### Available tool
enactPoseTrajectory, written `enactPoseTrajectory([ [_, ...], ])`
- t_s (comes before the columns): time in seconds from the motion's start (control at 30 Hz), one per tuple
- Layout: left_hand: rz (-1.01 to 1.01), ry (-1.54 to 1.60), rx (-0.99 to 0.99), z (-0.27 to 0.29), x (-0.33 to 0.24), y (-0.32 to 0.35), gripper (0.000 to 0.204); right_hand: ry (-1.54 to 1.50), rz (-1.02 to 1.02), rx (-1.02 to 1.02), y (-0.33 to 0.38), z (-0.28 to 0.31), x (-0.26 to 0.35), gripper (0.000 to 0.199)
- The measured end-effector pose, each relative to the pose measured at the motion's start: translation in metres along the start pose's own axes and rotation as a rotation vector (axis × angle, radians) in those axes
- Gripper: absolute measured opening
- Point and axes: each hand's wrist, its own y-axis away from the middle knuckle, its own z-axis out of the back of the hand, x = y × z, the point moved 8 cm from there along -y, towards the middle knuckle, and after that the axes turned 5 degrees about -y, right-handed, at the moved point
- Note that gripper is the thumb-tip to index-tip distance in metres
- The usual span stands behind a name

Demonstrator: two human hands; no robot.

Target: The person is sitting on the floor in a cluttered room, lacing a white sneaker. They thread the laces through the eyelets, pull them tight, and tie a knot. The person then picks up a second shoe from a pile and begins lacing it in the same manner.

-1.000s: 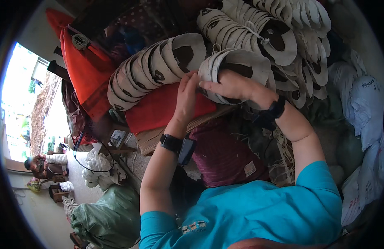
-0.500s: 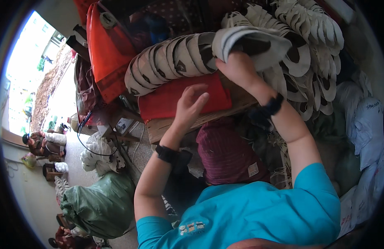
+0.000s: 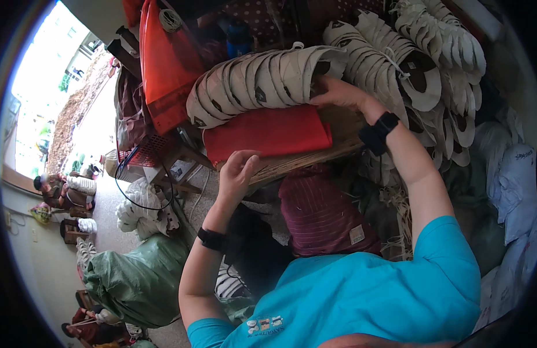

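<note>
A curved row of nested off-white fabric shoe uppers lies on the wooden bench, partly over a folded red cloth. At the row's right end, my right hand grips the last shoe upper. Its thumb shows at the lower rim, while the other fingers are hidden inside the opening. My left hand hovers by the cloth's near edge with fingers loosely bent and apart, and nothing shows in it.
Bundles of similar uppers hang at the right. A red-orange bag stands behind the row's left end. White sacks line the far right, and a green sack lies on the floor at left. Other people sit farther left.
The upper in my right hand has come down from above the row to its right end, against the others. My left hand has drawn back toward me and left. The view has shifted slightly.
</note>
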Motion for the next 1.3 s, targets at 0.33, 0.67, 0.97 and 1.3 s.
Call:
enactPoseTrajectory([
  [0.33, -0.227, -0.327, 0.098, -0.075, -0.091, -0.011, 0.014, 0.075, -0.062, -0.161, 0.065, 0.055, 0.014, 0.021],
  [0.67, -0.093, -0.430, -0.246, 0.086, 0.000, 0.075, 0.014, 0.569, -0.050, -0.158, 0.103, 0.048, 0.014, 0.028],
  [0.97, 0.753, 0.013, -0.897, 0.139, 0.248, 0.427, 0.023, 0.788, -0.251, -0.306, 0.176, 0.011, -0.013, 0.025],
  [1.3, 1.003, -0.100, -0.813, 0.063, 0.378, 0.477, 0.038, 0.901, -0.257, -0.165, 0.182, -0.014, -0.005, 0.027],
])
